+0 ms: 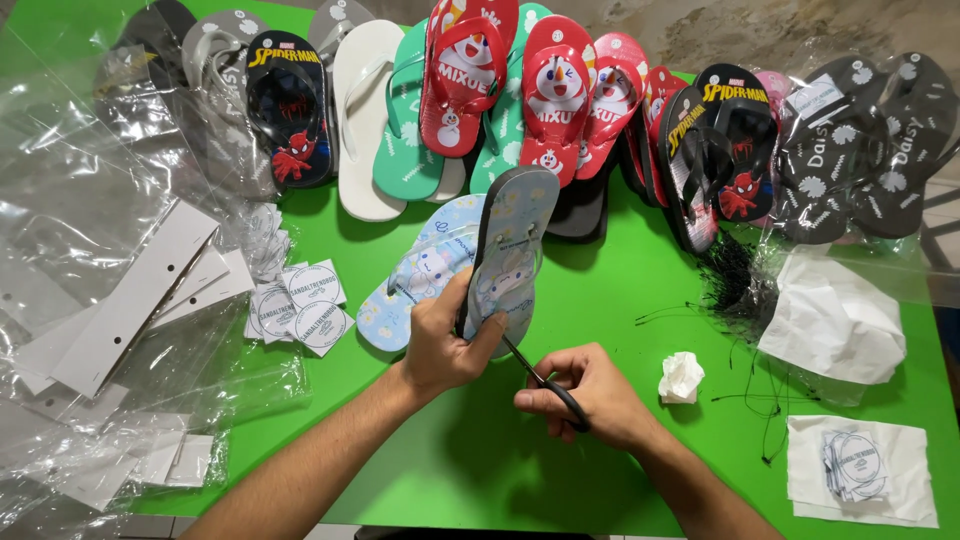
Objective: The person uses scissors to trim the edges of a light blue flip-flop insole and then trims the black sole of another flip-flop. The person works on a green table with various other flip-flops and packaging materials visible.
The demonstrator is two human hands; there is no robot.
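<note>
My left hand [445,340] grips the heel end of a pair of light blue cartoon-printed flip-flops [505,250], held tilted on edge above the green table [480,460]. One sole faces me, the other leans behind it to the left. My right hand [585,395] holds black-handled scissors [548,385], their blades pointing up-left to the lower edge of the flip-flops beside my left thumb.
A row of flip-flops [540,100] in red, green, white, black and grey lines the far edge. Clear plastic bags and white card strips [130,300] lie at left, round paper tags [300,300] near them. Crumpled paper [681,377], black strings [740,285] and more tags [855,465] sit at right.
</note>
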